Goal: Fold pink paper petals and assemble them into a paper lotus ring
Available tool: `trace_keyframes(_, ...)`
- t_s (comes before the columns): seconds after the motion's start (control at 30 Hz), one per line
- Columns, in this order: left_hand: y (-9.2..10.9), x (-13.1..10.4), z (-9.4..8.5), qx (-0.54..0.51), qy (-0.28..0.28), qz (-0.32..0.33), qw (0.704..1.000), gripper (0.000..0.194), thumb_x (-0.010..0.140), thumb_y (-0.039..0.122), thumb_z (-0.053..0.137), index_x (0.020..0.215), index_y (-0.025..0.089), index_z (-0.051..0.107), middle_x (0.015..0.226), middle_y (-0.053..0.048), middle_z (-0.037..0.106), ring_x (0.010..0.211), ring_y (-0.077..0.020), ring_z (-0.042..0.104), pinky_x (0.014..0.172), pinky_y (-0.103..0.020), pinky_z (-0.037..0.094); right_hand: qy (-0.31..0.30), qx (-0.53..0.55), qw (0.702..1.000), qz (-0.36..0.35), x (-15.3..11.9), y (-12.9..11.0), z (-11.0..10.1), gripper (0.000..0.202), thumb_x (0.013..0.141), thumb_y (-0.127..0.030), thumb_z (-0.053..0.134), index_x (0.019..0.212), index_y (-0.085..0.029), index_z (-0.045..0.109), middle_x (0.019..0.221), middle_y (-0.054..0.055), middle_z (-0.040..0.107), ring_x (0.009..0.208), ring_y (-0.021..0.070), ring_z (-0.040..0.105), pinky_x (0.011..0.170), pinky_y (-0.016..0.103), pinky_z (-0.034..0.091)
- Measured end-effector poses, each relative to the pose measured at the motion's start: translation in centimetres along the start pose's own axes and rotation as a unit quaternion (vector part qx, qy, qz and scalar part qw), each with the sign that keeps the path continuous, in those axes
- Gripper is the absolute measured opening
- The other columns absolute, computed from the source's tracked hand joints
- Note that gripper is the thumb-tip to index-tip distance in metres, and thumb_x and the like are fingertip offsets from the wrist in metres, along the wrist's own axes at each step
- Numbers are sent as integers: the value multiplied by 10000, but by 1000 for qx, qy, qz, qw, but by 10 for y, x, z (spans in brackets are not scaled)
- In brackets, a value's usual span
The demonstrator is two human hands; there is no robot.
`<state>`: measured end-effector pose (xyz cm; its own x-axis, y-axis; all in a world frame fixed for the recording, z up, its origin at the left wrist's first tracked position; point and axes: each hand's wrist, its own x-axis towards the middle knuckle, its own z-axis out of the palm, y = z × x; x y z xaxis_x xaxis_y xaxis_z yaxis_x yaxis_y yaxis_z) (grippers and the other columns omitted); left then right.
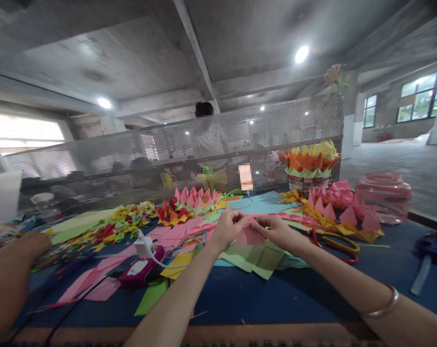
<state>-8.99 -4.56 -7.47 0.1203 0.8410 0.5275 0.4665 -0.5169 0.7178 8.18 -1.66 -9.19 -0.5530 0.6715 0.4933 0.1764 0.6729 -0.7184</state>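
Note:
Between my two hands is a pink sheet of paper (pixel 251 236), held up above the table. My left hand (pixel 230 227) pinches its upper left edge with thumb and finger. At the upper right edge, my right hand (pixel 276 230) closes on the same sheet. Behind and under it lie long pink paper strips (pixel 184 231) and light green sheets (pixel 249 255). A silver bangle (pixel 383 304) circles my right wrist.
Red and yellow scissors (pixel 337 246) lie right of my hands. A purple power strip (pixel 142 267) with a white charger (pixel 144 245) is left. Folded paper lotuses (pixel 308 161), a pink jar (pixel 385 197), a phone (pixel 245 176) and a perforated metal screen (pixel 175 144) stand behind. Another person's hand (pixel 26 248) reaches in left.

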Motion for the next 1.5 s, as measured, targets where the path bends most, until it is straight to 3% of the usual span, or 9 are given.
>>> trace_keyframes(0.3,3,-1,3,11,15,-1,1000,287,761,367,556,617,124,601,561,3,526,552,-99,443,539,-210,349,-6,21,1000,8,2,3,2,445,826,-535,441,576,-166,441,569,-44,331,534,80,301,482,211,243)
trace_keyframes(0.53,12,-2,2,-112,9,-51,992,234,715,349,618,743,118,640,627,3,558,560,-85,443,556,-206,356,-18,11,1000,-4,1,5,3,365,826,-466,469,623,-162,480,599,-30,391,566,92,358,507,207,292)
trace_keyframes(0.63,10,-2,1,-131,15,-62,989,246,721,360,613,707,115,630,603,12,533,547,-77,423,545,-204,343,-21,1,1000,0,-1,2,4,341,831,-437,462,627,-165,474,601,-32,388,563,90,356,508,206,296)
trace_keyframes(1.03,-10,4,6,-12,27,-55,998,238,762,332,536,676,117,589,603,6,518,568,-92,439,543,-205,354,-20,-36,999,-23,1,0,5,244,796,-322,479,621,-152,496,598,-43,400,578,84,368,501,188,282)
trace_keyframes(1.27,-8,4,2,-61,23,-73,995,257,752,373,559,703,123,592,577,1,536,526,-98,484,541,-219,421,28,-1,999,36,2,9,3,198,751,-310,542,809,-141,627,680,11,596,626,138,521,532,212,380)
trace_keyframes(1.5,-3,2,-1,-56,5,-87,995,247,754,371,575,683,134,578,603,-1,532,550,-96,508,541,-215,447,63,-11,995,77,3,14,-3,224,711,-311,589,819,-123,645,635,17,605,587,141,525,503,216,376)
